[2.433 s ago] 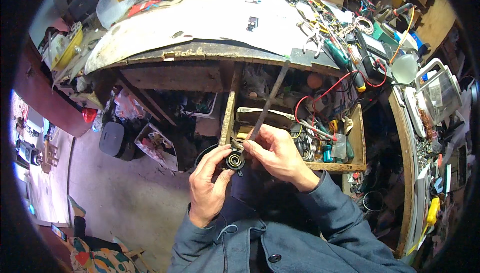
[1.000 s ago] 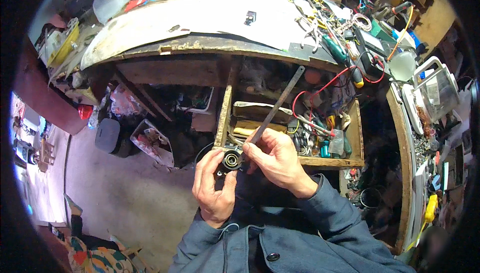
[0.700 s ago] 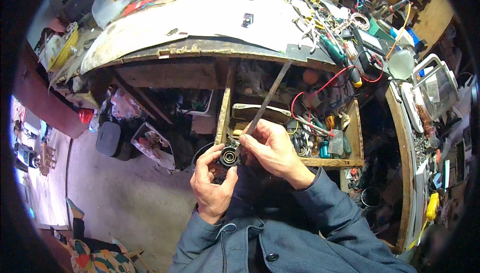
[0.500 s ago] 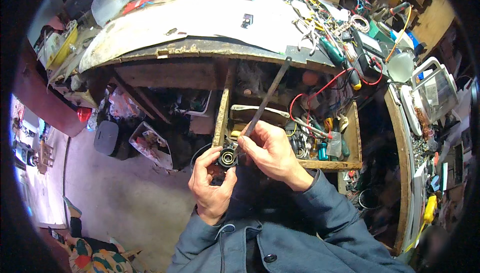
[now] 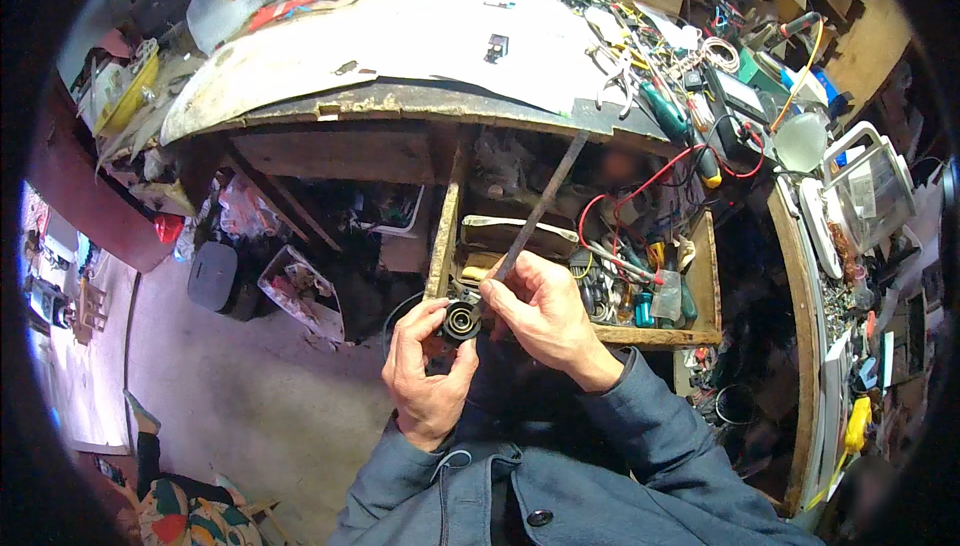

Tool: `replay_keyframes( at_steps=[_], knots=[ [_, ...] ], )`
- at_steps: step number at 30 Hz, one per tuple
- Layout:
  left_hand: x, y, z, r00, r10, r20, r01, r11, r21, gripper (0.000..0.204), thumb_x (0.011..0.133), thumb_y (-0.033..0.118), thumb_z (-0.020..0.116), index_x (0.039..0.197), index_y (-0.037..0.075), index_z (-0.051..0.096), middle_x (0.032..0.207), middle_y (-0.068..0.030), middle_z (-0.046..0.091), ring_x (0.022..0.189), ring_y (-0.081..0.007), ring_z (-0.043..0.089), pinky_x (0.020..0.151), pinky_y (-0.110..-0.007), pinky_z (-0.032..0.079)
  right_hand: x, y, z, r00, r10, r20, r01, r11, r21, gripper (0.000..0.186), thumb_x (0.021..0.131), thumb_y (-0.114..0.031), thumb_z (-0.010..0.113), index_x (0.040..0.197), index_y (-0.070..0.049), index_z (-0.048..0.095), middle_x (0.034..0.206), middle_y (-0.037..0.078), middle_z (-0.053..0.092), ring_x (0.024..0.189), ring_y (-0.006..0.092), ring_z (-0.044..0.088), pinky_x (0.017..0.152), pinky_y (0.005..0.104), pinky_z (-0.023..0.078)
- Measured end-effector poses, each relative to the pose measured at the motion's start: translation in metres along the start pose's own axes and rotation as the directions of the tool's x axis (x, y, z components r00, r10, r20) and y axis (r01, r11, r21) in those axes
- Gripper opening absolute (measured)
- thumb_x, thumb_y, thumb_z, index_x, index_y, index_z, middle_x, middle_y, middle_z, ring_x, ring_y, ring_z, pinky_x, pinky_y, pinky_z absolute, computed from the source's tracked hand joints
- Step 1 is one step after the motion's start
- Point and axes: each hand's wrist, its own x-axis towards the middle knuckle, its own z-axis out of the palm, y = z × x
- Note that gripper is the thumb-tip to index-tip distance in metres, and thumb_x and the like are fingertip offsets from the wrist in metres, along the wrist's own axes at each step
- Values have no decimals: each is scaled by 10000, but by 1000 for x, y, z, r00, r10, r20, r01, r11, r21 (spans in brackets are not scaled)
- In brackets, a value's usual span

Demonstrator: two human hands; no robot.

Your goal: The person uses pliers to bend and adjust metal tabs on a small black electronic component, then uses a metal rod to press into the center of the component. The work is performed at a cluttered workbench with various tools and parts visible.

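Note:
My left hand (image 5: 428,378) is closed round a small black round part (image 5: 462,322), its thumb and fingers gripping opposite sides. Shiny gold-coloured rings face up in the middle of that part. Just to its right, my right hand (image 5: 548,318) pinches a long flat dark metal strip (image 5: 541,208) between thumb and fingers. From there the strip slants up and right toward the bench edge. Its lower end lies close to the black part's right rim; fingers hide whether they touch.
Beyond my hands is an open wooden drawer (image 5: 650,334) of tools and cables. A red cable (image 5: 645,189) loops over it. Above stands a bench covered with a white sheet (image 5: 400,36), cluttered with pliers and wires at right. A box (image 5: 305,291) sits on the floor; another person's patterned clothing (image 5: 185,518) shows lower left.
The metal strip has shifted slightly, its far end now a little lower and further right. The black part has tilted slightly in my left hand. Both grips stay the same.

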Motion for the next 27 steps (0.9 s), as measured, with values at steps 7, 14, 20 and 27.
replay_keyframes(
  at_steps=[7, 14, 20, 27],
  knots=[
    [-4, 0, 6, 999, -21, -38, 20, 1000, -18, 427, 802, -65, 785, 1196, -14, 628, 1303, -154, 640, 1078, -212, 690, 829, -293, 615, -13, 7, 0, 998, -61, -6, 60, 993, -101, 117, 995, -101, 674, 998, 9, 636, 807, 43, 683, 668, 98, 645, 577, 263, 542],
    [-3, -3, 7, 997, 68, -46, -66, 996, 62, 456, 806, -39, 820, 1213, -5, 617, 1277, -156, 643, 998, -195, 707, 731, -272, 620, -5, -3, -1, 999, -1, -41, 0, 999, -33, 133, 972, -126, 687, 947, 3, 665, 765, 50, 700, 652, 84, 644, 573, 278, 521],
    [-8, 0, 8, 998, 3, -61, -4, 1000, -6, 446, 814, -71, 794, 1214, -5, 607, 1290, -141, 622, 1077, -214, 681, 850, -301, 599, -12, 4, 2, 1000, -16, -3, 16, 1000, 0, 158, 972, -143, 691, 950, 11, 667, 772, 61, 700, 678, 88, 635, 601, 278, 519],
    [-7, 1, -3, 967, -242, 73, 253, 931, -264, 569, 836, -100, 761, 1351, -30, 530, 1293, -122, 559, 1056, -201, 695, 834, -272, 606, -6, -7, 2, 1000, -3, 25, 5, 996, -88, 156, 969, -146, 687, 962, 10, 684, 745, 83, 706, 648, 123, 666, 581, 291, 519]
  ],
)
